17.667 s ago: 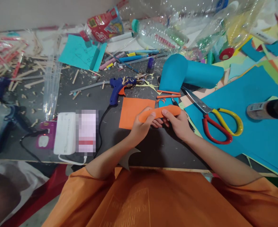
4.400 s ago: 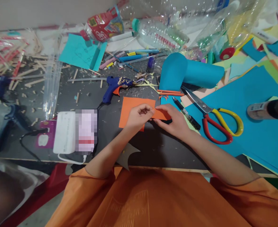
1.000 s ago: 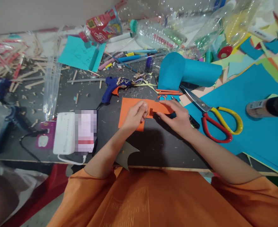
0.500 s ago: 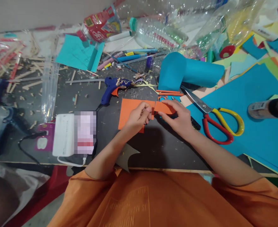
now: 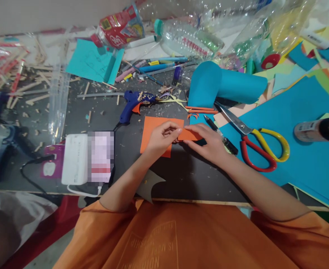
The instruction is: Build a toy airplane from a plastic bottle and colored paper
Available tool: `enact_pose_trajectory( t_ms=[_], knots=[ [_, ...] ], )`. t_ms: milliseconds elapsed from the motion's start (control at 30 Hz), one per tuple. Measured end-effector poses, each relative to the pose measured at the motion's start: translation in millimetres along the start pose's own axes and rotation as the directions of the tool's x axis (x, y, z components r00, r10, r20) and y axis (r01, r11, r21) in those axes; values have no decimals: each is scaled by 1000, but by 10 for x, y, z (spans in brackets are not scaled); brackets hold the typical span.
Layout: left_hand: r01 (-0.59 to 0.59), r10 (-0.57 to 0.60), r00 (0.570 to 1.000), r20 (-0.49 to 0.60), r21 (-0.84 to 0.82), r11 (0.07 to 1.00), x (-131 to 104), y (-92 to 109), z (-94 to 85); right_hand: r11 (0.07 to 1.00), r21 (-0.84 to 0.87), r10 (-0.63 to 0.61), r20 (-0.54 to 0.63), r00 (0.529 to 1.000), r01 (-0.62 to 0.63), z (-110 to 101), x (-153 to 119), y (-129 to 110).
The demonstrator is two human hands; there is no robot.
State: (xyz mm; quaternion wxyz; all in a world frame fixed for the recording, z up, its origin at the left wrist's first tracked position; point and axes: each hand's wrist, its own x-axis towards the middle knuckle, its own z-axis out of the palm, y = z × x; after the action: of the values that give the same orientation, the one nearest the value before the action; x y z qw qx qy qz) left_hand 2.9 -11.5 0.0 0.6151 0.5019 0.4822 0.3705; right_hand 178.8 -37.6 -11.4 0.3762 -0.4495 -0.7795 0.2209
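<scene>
A small strip of orange paper is held between my two hands above the dark table. My left hand pinches its left end, thumb pressed against curled fingers. Thumb and fingers of my right hand grip the strip's right part from above and below. Beneath my left hand lies a larger orange sheet, partly covered by it. Beyond my right hand are thin rolled orange sticks and small orange offcuts. A black pen lies just beside the right hand.
Scissors with red and yellow handles lie on blue sheets at right, near a bottle with a black cap. A blue glue gun rests left of centre. Plastic bottles line the back. A white power bank sits front left.
My right hand has tilted and moved slightly down, uncovering more of the pen. The fingers of my left hand have loosened a little around the orange strip, which lies flatter.
</scene>
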Motion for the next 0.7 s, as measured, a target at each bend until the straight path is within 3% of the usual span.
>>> enact_pose_trajectory(
  t_ms=[267,467,700],
  knots=[
    [-32,34,999,-26,59,998,-28,42,-3,995,-5,-95,4,995,95,4,5,-23],
    [-78,87,996,-29,238,968,-65,74,14,999,-23,-39,11,999,39,19,-10,-14],
    [-53,49,998,33,143,988,-36,36,9,999,0,-39,-8,999,39,13,-15,-14]
  ],
)
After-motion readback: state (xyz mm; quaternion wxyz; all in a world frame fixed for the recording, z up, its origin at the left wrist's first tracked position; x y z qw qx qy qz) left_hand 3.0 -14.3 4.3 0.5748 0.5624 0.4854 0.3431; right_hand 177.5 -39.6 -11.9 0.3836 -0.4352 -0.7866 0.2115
